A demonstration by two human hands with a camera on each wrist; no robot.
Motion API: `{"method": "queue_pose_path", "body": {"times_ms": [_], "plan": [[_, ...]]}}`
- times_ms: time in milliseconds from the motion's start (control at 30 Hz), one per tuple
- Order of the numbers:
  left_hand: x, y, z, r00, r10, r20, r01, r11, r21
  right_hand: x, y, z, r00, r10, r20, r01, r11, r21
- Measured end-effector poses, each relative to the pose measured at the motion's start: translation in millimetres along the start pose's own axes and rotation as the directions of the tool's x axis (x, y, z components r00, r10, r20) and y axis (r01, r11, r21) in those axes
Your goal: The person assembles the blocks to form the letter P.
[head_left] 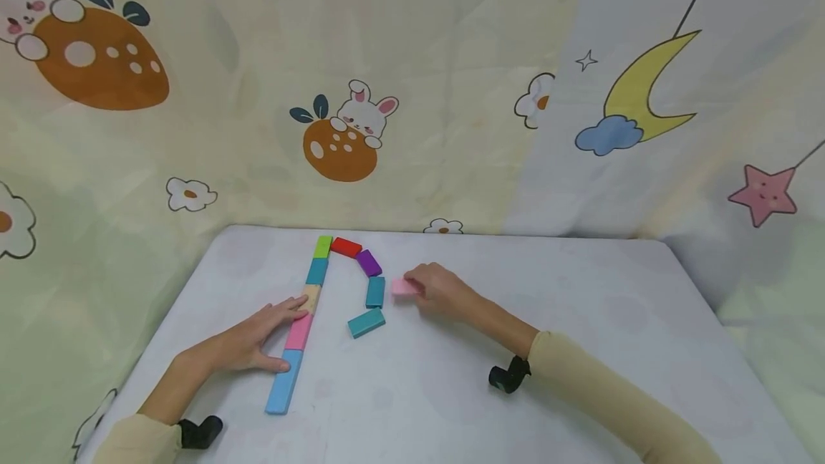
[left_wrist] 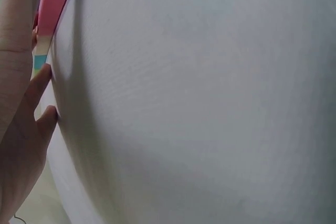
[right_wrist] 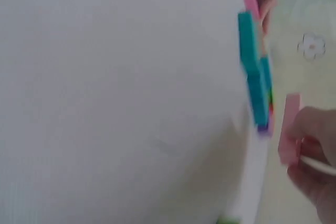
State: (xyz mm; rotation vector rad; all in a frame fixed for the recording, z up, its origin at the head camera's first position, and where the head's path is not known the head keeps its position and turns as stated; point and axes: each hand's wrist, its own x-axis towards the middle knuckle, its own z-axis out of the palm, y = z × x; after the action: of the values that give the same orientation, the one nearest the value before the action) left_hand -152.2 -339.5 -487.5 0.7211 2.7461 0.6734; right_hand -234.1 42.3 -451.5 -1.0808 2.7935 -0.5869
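My right hand [head_left: 446,295] pinches a light pink block [head_left: 402,288] between thumb and fingers, just right of a curved line of blocks. That curve runs from a red block [head_left: 346,247] through a purple block [head_left: 369,263] to an upright-lying teal block [head_left: 375,292] and a slanted teal block [head_left: 366,323]. My left hand [head_left: 248,337] spreads over a straight row, its fingertips at the beige block [head_left: 310,298] and pink block [head_left: 298,332], thumb on the blue block [head_left: 284,382]. Above them lie a teal block [head_left: 317,271] and a lime block [head_left: 323,246].
Everything lies on a white table [head_left: 515,292] with rounded corners. Behind it hangs a cloth backdrop [head_left: 451,92] printed with rabbits, flowers and a moon. In the right wrist view, a blurred green thing [right_wrist: 228,220] shows at the bottom edge.
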Motion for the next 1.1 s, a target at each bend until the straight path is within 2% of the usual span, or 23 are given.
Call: {"method": "queue_pose_path", "body": {"times_ms": [67, 167, 233, 300, 433, 567, 800, 1100], "plan": [[0.6, -0.5, 1.1, 1.000, 0.006, -0.003, -0.006, 1.000, -0.011, 0.4, -20.2, 2.6, 0.988, -0.142, 0.055, 0.141, 0.990, 0.022], [0.7, -1.5, 1.4, 1.000, 0.022, -0.018, -0.022, 1.000, -0.013, 5.2, -50.3, 13.5, 0.937, -0.331, 0.111, 0.331, 0.943, 0.021], [1.0, -2.2, 1.3, 1.000, 0.017, -0.020, -0.017, 1.000, -0.016, 10.6, -67.3, 23.3, 0.910, -0.390, 0.140, 0.395, 0.919, -0.009], [1.4, -2.6, 1.4, 1.000, 0.007, -0.017, -0.008, 1.000, -0.018, 16.6, -79.1, 33.2, 0.895, -0.419, 0.157, 0.429, 0.902, -0.039], [1.5, -2.9, 1.2, 1.000, 0.023, -0.015, -0.023, 1.000, -0.016, 26.7, -88.4, 50.3, 0.892, -0.424, 0.158, 0.442, 0.890, -0.108], [0.3, -2.5, 0.5, 0.999, 0.040, -0.022, -0.040, 0.999, 0.005, 31.8, -87.4, 58.8, 0.900, -0.410, 0.147, 0.430, 0.891, -0.145], [1.3, -0.5, -1.1, 0.999, 0.030, -0.017, -0.031, 0.999, -0.016, 34.4, -81.1, 60.5, 0.914, -0.383, 0.133, 0.401, 0.904, -0.147], [1.3, -2.7, 0.7, 1.000, 0.014, -0.004, -0.015, 1.000, -0.023, 31.5, -71.8, 61.7, 0.919, -0.382, 0.094, 0.392, 0.908, -0.150]]}}
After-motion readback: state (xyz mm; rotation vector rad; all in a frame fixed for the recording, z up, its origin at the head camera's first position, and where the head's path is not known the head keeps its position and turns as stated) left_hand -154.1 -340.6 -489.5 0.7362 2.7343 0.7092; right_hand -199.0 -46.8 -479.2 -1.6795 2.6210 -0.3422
